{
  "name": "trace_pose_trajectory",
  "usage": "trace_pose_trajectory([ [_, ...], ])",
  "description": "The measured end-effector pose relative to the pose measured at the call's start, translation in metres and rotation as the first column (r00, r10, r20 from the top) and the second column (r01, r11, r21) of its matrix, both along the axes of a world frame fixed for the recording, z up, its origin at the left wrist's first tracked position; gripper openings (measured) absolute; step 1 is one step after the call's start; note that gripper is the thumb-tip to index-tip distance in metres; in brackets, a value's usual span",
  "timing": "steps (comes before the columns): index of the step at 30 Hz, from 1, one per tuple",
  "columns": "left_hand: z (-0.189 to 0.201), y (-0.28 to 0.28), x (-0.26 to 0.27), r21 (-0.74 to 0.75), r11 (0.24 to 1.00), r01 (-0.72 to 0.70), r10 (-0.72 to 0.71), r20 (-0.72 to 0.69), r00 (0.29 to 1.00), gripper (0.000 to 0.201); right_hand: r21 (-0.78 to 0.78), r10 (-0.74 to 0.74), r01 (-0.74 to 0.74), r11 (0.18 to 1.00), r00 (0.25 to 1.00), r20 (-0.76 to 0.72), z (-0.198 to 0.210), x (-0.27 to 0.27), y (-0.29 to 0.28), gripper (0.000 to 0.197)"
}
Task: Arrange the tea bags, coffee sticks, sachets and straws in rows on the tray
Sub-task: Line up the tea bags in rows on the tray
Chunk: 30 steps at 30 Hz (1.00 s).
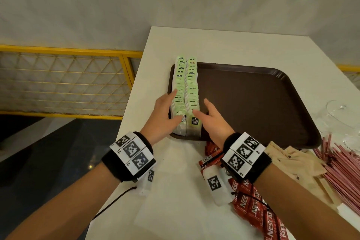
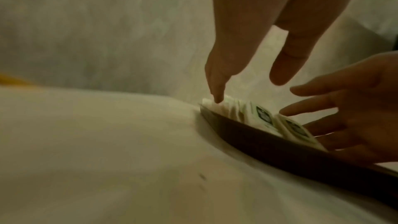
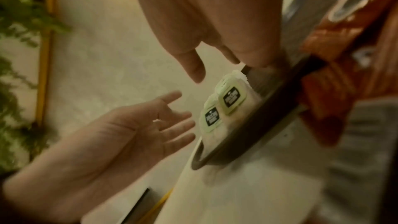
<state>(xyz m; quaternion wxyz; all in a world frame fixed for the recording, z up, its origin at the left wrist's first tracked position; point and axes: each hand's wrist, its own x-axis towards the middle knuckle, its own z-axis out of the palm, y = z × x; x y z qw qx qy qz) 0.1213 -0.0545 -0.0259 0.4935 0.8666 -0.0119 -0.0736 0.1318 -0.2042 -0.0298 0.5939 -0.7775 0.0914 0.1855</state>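
Two rows of green-labelled tea bags (image 1: 186, 91) (image 2: 261, 117) (image 3: 228, 105) run along the left side of the dark brown tray (image 1: 253, 99) (image 2: 269, 146) (image 3: 258, 118). My left hand (image 1: 165, 111) (image 2: 247, 67) flanks the left row with straight fingers; its fingertip touches the bags in the left wrist view. My right hand (image 1: 210, 115) (image 3: 215, 52) is open at the right row's near end. Red coffee sticks (image 1: 253, 200) (image 3: 344, 57), tan sachets (image 1: 296, 163) and pink straws (image 1: 342, 163) lie on the white table (image 1: 175, 181) in front of the tray.
A clear glass dish (image 1: 341, 117) stands at the tray's right edge. The table's left edge drops beside a yellow mesh railing (image 1: 64, 82). A pale wall rises behind the table. Most of the tray's floor right of the tea bags is bare.
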Motion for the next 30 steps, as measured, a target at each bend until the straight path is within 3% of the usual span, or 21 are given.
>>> trace_pose_trajectory([
  [3, -0.001, 0.005, 0.001, 0.230, 0.972, 0.054, -0.086, 0.133, 0.987, 0.054, -0.373, 0.167, -0.118, 0.920, 0.980, 0.104, 0.001, -0.002, -0.005, 0.052],
  [7, -0.002, 0.007, 0.004, 0.371, 0.904, 0.213, -0.240, 0.026, 0.970, 0.059, -0.511, 0.307, -0.210, 0.834, 0.945, 0.113, 0.006, -0.006, -0.006, 0.043],
  [10, -0.001, 0.005, 0.009, 0.391, 0.880, 0.270, -0.269, -0.059, 0.961, 0.065, -0.522, 0.343, -0.272, 0.808, 0.938, 0.042, 0.006, -0.005, -0.005, 0.047],
  [15, 0.003, 0.004, 0.012, 0.384, 0.872, 0.303, -0.277, -0.123, 0.953, 0.068, -0.473, 0.320, -0.270, 0.839, 0.947, 0.027, 0.003, -0.001, -0.005, 0.054],
  [30, -0.002, 0.003, 0.011, 0.368, 0.912, 0.182, -0.168, -0.072, 0.983, 0.064, -0.466, 0.323, -0.277, 0.840, 0.946, 0.019, 0.000, 0.009, -0.008, 0.052],
])
